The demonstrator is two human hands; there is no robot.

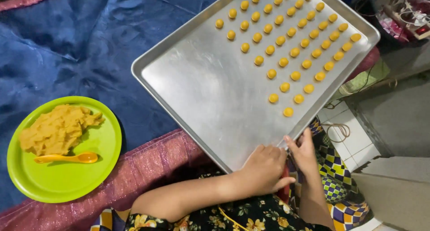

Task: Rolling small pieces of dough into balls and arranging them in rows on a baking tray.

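At the tray (179, 79) corner, left hand (264, 168) curled, right hand (304, 152) fingers together.

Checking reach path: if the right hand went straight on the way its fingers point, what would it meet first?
The right hand points up-left over the silver metal baking tray's near rim; it likely crosses bare tray first, though depth is unclear.

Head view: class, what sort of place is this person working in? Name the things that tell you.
Probably a home floor used for baking: a metal baking tray of small yellow dough balls, a green plate of dough, all on blue cloth beside floor tiles.
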